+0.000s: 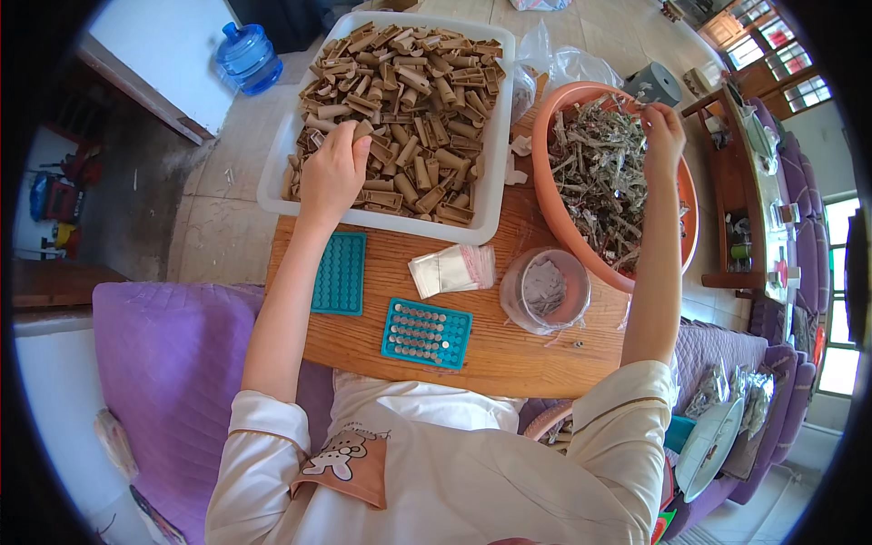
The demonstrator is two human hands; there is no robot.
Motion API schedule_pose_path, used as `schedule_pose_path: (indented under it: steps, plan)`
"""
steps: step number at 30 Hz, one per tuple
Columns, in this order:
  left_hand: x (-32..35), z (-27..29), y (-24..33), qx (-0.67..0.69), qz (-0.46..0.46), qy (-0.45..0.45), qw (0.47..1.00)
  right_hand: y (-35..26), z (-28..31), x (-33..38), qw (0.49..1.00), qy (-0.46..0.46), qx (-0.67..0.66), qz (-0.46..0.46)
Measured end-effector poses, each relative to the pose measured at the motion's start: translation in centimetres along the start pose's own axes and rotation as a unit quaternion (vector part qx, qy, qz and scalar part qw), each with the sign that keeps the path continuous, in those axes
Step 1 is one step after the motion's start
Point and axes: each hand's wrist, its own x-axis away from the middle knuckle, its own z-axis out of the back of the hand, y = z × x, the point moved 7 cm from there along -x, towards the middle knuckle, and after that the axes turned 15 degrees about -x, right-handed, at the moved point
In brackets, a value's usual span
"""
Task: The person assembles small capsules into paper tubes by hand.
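My left hand (332,173) reaches into a white tray (495,163) heaped with several tan plastic pieces (400,100); its fingers curl down around some of them at the tray's near left. My right hand (663,134) is stretched over an orange basin (554,200) full of grey metal parts on sprues (599,173), fingers pinched on a piece at the far rim. On the wooden board (509,350) below lie two teal grid trays: one (340,272) looks empty, the other (426,332) holds rows of small metal pieces.
A stack of clear small bags (452,269) and a clear round tub of grey parts (545,291) sit mid-board. Purple sofa cushion (173,363) at left, blue water jug (247,56) on the floor, wooden side table (745,182) at right, plastic bags (572,64) behind the basin.
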Motion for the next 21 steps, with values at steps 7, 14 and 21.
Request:
schedule_pose_path:
  steps: [7,14,21]
  plan:
    - [0.4,0.4,-0.5,-0.011,0.030,0.003,0.999,-6.4,-0.9,6.4,0.971,-0.133,0.194,-0.035]
    - [0.3,-0.3,-0.7,-0.004,0.030,-0.015,0.999,-7.7,-2.6,13.9,0.882,-0.178,0.420,0.122]
    - [0.4,0.7,-0.9,0.028,0.033,0.013,0.999,-7.5,-4.4,19.0,0.977,-0.148,-0.060,-0.142]
